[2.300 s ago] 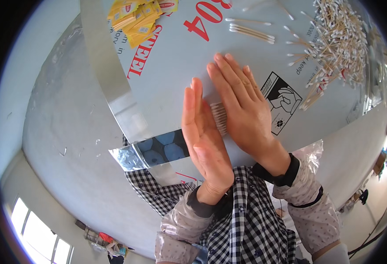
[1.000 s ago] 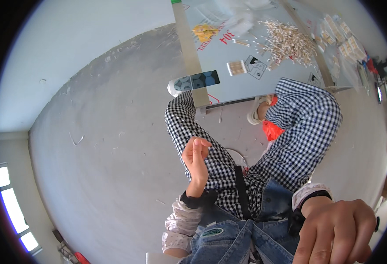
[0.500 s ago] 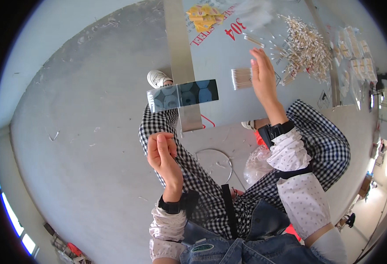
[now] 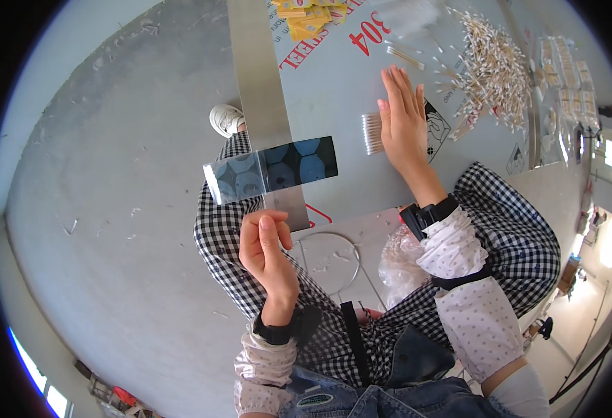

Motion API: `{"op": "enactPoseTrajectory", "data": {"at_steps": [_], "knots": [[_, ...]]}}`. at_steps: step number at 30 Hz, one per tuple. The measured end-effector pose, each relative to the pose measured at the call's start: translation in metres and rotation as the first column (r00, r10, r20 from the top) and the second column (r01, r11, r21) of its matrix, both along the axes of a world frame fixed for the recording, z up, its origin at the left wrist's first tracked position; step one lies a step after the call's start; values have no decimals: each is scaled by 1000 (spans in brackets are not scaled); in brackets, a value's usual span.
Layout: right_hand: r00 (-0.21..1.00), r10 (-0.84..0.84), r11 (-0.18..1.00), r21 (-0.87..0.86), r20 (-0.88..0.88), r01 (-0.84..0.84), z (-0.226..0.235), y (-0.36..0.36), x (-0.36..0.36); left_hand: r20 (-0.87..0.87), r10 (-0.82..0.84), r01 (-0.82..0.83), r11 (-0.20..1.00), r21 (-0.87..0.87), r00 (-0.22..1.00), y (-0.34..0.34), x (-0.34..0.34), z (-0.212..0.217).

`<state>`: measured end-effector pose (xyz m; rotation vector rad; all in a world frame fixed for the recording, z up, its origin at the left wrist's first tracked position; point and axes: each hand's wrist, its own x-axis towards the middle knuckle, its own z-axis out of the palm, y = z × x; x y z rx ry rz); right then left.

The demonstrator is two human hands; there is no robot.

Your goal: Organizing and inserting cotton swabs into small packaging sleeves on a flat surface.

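My right hand (image 4: 405,132) is stretched out, palm down, at a neat row of cotton swabs (image 4: 371,134) on the sheet-covered table. Its palm and thumb hide the right part of that row; whether it presses on them I cannot tell. Beyond the fingertips lie a few loose cotton swabs (image 4: 405,54). My left hand (image 4: 267,245) hovers over my left leg, short of the table's near edge, fingers curled in and thumb against them, with nothing seen in it. Just above that hand, a dark, glossy film strip (image 4: 271,171) juts out past the table's left edge.
A big heap of cotton swabs (image 4: 490,70) covers the table's right part. Clear packs of swabs (image 4: 569,73) lie farther right. Yellow packets (image 4: 309,15) sit at the far left. Below the table are a clear plastic bag (image 4: 400,268) and a metal ring (image 4: 358,261).
My right hand has come down and left across the swab row, hiding more of it. My left hand stays curled near the film strip. The whole view has shifted slightly.
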<state>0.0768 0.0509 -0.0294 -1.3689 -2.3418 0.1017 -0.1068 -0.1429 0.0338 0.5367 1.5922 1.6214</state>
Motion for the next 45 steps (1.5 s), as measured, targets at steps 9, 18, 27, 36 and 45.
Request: {"op": "enactPoseTrajectory", "data": {"at_steps": [9, 18, 27, 36, 45], "knots": [[990, 91, 995, -20, -104, -93, -5, -10, -21, 43, -48, 51, 996, -73, 998, 9, -4, -4], [987, 76, 994, -66, -143, -86, 1, -43, -72, -439, -379, 244, 911, -334, 815, 38, -2, -6], [986, 57, 998, -17, -157, -61, -4, -42, -72, -673, -449, 339, 892, -298, 588, 73, -9, -27], [988, 57, 998, 6, -147, -57, -8, -43, -73, -704, -471, 394, 873, -288, 531, 75, -12, -31], [988, 83, 996, 45, -133, -77, -11, -43, -73, -737, -506, 460, 837, -296, 447, 83, -17, -26]]}}
